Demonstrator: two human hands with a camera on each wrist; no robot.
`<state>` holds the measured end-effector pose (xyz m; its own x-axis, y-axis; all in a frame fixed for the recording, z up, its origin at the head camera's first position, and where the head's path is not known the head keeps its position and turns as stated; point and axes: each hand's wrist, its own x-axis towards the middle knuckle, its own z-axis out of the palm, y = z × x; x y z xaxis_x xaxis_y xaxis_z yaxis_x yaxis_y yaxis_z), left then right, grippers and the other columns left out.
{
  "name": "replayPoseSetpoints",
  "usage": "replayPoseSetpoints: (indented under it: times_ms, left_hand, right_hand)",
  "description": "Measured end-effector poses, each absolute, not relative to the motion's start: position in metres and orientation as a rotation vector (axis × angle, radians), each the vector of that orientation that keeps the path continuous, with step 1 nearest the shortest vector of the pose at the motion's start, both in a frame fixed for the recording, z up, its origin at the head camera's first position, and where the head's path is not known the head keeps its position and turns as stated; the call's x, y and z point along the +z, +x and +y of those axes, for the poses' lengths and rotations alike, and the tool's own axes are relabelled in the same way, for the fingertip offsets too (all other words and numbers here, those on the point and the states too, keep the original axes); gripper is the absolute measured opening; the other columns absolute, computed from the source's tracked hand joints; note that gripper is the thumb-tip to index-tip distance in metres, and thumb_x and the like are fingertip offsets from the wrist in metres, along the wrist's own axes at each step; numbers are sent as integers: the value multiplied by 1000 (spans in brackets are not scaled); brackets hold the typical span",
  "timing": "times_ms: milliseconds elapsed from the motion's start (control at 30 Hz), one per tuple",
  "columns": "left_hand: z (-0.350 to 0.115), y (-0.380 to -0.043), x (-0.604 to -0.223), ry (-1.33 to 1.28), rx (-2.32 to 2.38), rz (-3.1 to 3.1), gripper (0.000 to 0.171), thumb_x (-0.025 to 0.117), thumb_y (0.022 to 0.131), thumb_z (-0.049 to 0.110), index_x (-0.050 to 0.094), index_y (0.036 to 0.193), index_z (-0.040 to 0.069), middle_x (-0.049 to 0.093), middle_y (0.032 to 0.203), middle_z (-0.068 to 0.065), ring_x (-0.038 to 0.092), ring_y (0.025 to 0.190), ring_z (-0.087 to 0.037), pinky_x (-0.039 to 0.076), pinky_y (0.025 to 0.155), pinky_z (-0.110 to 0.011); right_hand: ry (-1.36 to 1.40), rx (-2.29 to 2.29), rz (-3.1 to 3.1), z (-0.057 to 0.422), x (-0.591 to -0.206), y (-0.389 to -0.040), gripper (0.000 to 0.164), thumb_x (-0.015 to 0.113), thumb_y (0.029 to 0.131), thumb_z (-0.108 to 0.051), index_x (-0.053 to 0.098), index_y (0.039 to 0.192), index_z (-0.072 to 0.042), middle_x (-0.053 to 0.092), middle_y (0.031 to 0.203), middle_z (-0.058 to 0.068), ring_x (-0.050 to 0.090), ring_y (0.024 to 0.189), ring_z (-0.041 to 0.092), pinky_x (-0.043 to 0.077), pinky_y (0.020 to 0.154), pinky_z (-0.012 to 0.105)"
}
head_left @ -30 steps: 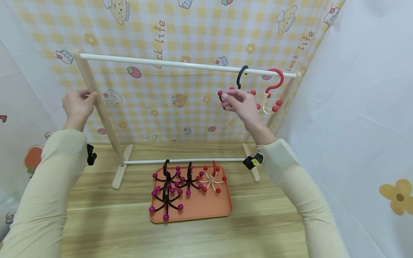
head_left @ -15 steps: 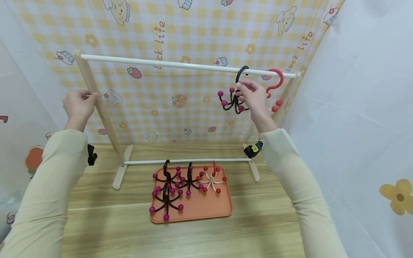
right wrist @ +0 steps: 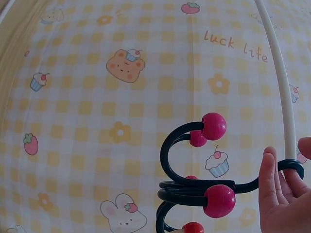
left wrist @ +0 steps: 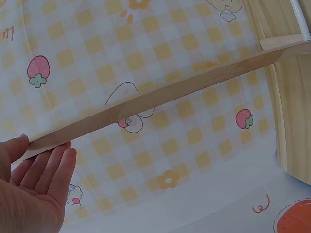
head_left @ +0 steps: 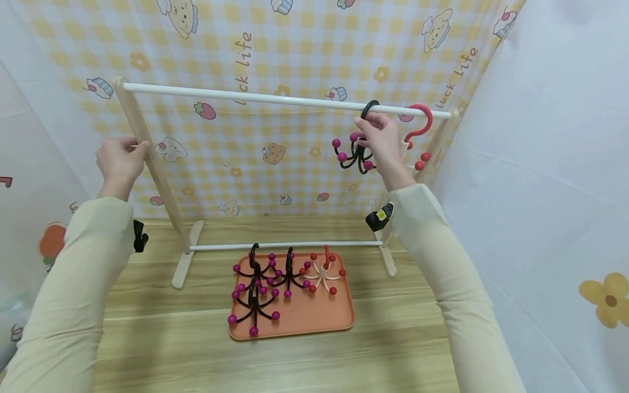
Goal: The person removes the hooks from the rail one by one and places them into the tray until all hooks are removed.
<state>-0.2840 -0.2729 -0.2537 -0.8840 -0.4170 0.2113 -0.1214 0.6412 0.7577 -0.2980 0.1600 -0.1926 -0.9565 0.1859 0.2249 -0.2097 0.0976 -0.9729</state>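
Note:
My left hand (head_left: 121,161) pinches the left wooden post (left wrist: 121,104) of a hanging rack between thumb and fingers. A black hook hanger (head_left: 360,154) with magenta balls on its curved arms hangs from the rack's white top rod (head_left: 236,95). My right hand (head_left: 383,139) is at its hook, fingers touching it just below the rod; in the right wrist view the thumb stands apart from the fairly straight fingers. To the right hangs a red-hooked hanger (head_left: 426,121) with red balls, partly hidden by the right hand.
An orange tray (head_left: 319,316) on the wood-grain table holds several black hangers (head_left: 254,302) and one red-and-cream hanger (head_left: 322,274). The rack's lower rod (head_left: 275,245) runs behind it. A checked cloth (head_left: 275,49) covers the back.
My right hand has moved from the black hanger's lower arms up to its hook. The hanger stays at about the same place on the rod. My left hand has not moved.

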Motion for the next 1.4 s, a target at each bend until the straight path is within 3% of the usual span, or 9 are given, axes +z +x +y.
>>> replayPoseSetpoints:
  times_ms: [533,1033,1400]
  left_hand:
    - [-272,-285,-254,428,-1136,-2495,50,42,90,37,49,124,0,54,116,-18,28,120,-33,22,95,-43]
    - [-271,-284,-254,447,-1171,-2495,52,40,90,38,45,128,2,48,122,-21,22,124,-30,19,98,-42]
    - [-271,-283,-253,439,-1173,-2495,52,40,90,37,46,127,1,48,121,-21,23,123,-30,19,98,-42]
  right_hand:
    - [-4,1915,-2059,161,-190,-299,28,57,87,-14,56,113,-3,59,103,10,58,90,21,46,76,25]
    - [231,1991,-2009,162,-176,-277,24,57,86,-12,58,108,-2,58,105,14,58,85,20,46,77,26]
    - [417,1988,-2110,160,-188,-259,20,54,88,-11,58,105,-1,61,96,12,58,73,19,47,74,30]
